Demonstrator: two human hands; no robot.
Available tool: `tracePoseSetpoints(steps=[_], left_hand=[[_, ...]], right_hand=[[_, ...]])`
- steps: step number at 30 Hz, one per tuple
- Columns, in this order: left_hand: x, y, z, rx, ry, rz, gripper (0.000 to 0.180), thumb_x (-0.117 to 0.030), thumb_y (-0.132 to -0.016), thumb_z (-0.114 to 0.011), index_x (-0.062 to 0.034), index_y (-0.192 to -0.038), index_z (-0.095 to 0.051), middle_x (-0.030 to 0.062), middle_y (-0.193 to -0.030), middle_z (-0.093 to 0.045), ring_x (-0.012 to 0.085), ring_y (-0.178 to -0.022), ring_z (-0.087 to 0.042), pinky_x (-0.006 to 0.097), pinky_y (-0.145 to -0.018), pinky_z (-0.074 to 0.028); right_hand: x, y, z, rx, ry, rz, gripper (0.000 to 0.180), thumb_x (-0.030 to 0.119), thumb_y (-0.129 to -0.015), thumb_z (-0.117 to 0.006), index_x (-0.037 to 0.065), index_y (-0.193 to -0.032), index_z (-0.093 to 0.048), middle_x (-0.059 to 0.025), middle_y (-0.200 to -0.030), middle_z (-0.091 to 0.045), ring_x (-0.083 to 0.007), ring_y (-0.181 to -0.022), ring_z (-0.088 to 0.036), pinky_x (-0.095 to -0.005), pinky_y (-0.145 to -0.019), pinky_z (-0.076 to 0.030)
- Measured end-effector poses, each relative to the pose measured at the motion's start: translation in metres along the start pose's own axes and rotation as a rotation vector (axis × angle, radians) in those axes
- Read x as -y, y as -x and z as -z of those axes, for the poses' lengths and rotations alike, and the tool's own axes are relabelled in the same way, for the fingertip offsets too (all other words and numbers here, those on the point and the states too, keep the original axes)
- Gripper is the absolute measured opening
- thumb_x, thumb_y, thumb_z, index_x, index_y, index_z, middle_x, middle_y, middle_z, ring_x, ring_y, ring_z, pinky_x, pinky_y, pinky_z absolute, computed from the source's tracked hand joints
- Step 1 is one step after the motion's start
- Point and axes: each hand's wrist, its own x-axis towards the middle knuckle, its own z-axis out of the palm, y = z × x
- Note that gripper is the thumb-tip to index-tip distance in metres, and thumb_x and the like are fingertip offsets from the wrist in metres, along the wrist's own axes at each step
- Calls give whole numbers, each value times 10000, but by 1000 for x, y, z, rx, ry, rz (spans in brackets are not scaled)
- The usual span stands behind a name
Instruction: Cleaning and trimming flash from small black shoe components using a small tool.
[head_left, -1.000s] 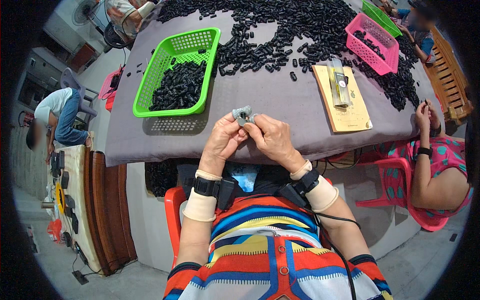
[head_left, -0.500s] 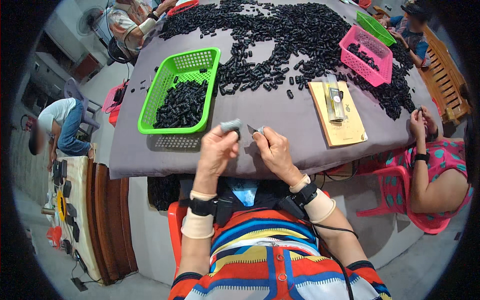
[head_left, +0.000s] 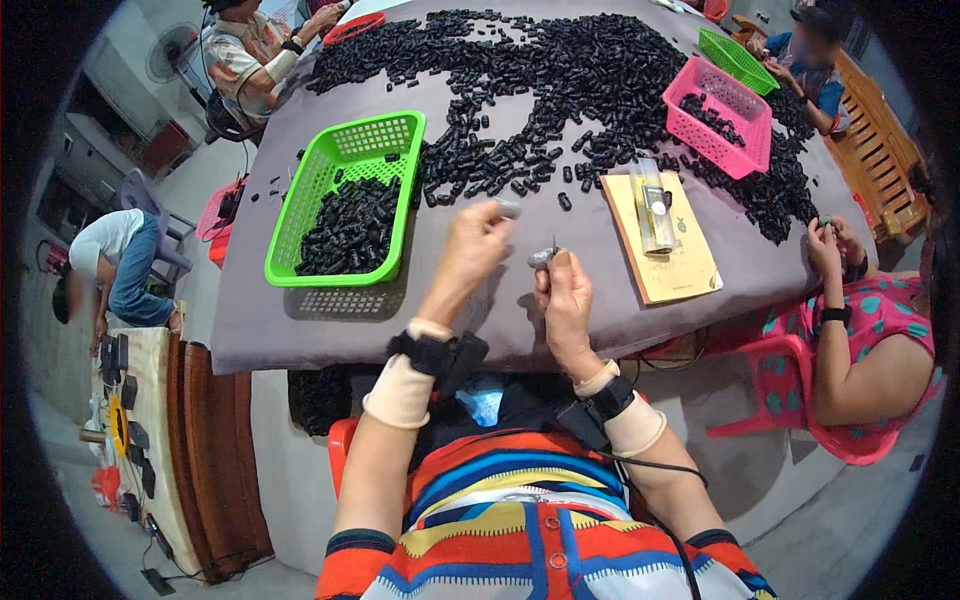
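Observation:
My right hand (head_left: 567, 305) is closed in a pinch around a small knife blade (head_left: 555, 241), whose thin tip points up past the fingers. A grey wrap covers a fingertip there. My left hand (head_left: 474, 248) reaches over the table, short of the loose black pieces, its fingers bent and a grey wrap on one fingertip. What it holds, if anything, is hidden and blurred. Small black cylindrical plastic parts (head_left: 490, 160) lie spread beyond both hands. To the left stands a green basket (head_left: 412, 200) partly filled with the same black parts (head_left: 345, 225).
On the grey tablecloth (head_left: 340, 335), right of my hands, a clear plastic case (head_left: 655, 220) lies on a yellowish pad (head_left: 680, 275). A pink basket (head_left: 745, 155) and a smaller green basket (head_left: 738, 60) stand farther right. A person in pink (head_left: 870, 350) works close by on the right.
My left hand has moved up and right, toward the loose parts; the black piece seen at its fingers before no longer shows. My right hand has shifted slightly right, and its blade now points upward.

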Motion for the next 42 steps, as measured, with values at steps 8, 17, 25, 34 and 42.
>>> tracePoseSetpoints(steps=[8, 17, 25, 34, 42], left_hand=[[10, -63, -70, 69, -216, -74, 198, -132, -770, -556, -37, -921, -642, 206, -813, -635, 360, -805, -620, 436, -723, -489], [11, -65, -80, 58, -520, -205, 161, -126, -759, -574, 5, -851, -594, 240, -826, -612, 411, -828, -588, 457, -717, -475], [20, -7, -19, 67, -5, 151, 206, -10, -756, -567, 2, -962, -558, 97, -711, -581, 201, -595, -578, 311, -550, -484], [40, 60, 10, 60, 989, 318, 249, -5, -865, -541, 3, -1113, -560, 65, -799, -594, 127, -634, -569, 232, -531, -486], [49, 75, 12, 47, 1180, 330, 243, -50, -902, -515, -5, -1137, -558, 53, -823, -599, 109, -641, -556, 215, -556, -471]], right_hand=[[10, -15, 15, -104, 2, 24, 348, 368, -968, -416, 104, -741, -422, 51, -606, -403, -23, -495, -337, -179, -432, -290], [3, -18, 19, -87, 26, 48, 336, 349, -965, -433, 98, -741, -438, 53, -610, -400, -26, -511, -340, -182, -449, -289], [-3, -10, 11, 1, 35, 43, 331, 332, -962, -451, 80, -747, -466, 71, -624, -394, -18, -543, -325, -184, -466, -282], [-9, -1, 0, 215, 653, 223, 326, 253, -901, -537, 10, -701, -451, -108, -570, -451, -209, -499, -450, -347, -475, -354], [-5, 6, -6, 290, 828, 396, 254, 243, -860, -577, 36, -727, -512, -127, -658, -527, -327, -565, -533, -388, -494, -396]])
